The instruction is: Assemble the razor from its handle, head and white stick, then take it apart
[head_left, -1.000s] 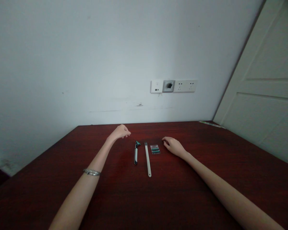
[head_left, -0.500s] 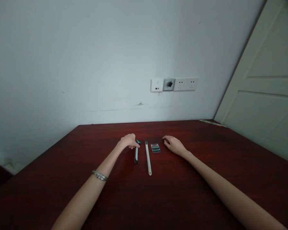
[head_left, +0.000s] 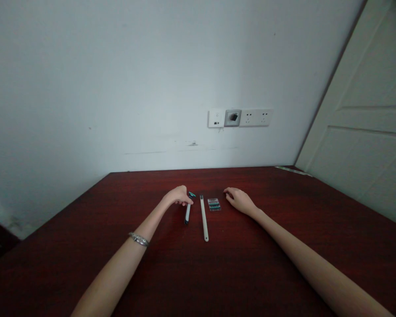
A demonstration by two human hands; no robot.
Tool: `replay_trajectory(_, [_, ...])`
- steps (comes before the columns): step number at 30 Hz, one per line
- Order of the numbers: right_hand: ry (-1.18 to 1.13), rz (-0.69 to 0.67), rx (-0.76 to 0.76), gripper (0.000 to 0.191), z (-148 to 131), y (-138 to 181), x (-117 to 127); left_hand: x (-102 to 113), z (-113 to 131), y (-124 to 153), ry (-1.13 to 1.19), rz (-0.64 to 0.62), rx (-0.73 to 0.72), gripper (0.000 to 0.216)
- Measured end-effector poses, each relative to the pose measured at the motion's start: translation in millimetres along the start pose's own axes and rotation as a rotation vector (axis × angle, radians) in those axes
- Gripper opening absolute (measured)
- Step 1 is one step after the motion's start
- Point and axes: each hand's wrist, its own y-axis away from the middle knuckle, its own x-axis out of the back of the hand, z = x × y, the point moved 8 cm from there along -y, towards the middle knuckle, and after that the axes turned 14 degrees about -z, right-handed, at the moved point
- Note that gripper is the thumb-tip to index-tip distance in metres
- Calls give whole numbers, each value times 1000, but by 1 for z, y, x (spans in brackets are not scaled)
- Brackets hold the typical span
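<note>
A razor (head_left: pixel 188 211) with a black, white and teal handle lies on the dark red table (head_left: pixel 198 273). My left hand (head_left: pixel 178 195) is pinched on the razor's upper end, near its teal head. Right of it lies a long white stick-like tool (head_left: pixel 203 217). A small clear pack of teal cartridges (head_left: pixel 214 204) sits beside that. My right hand (head_left: pixel 239 201) rests on the table just right of the pack, fingers loosely curled and apart, holding nothing. A silver bracelet (head_left: pixel 139 239) is on my left wrist.
A white wall stands behind the table, with a row of sockets and a switch (head_left: pixel 240 118). A white door (head_left: pixel 366 127) is at the right. A thin pale strip (head_left: pixel 293 170) lies at the table's far right corner.
My left hand came down from above the table's far side onto the razor's upper end and closed on it. The razor has tilted slightly. My right hand has stayed put.
</note>
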Motion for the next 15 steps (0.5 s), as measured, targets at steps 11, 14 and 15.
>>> replay_trajectory(11, [-317,85,76,28,10,-4,9,50,48,40,182,40,-377,34])
replay_trajectory(14, [-476,109,119,28,-5,-4,20,52,64,45,176,52,-486,36])
replay_trajectory(15, [-561,105,120,28,-12,-4,22,50,68,47,177,56,-512,35])
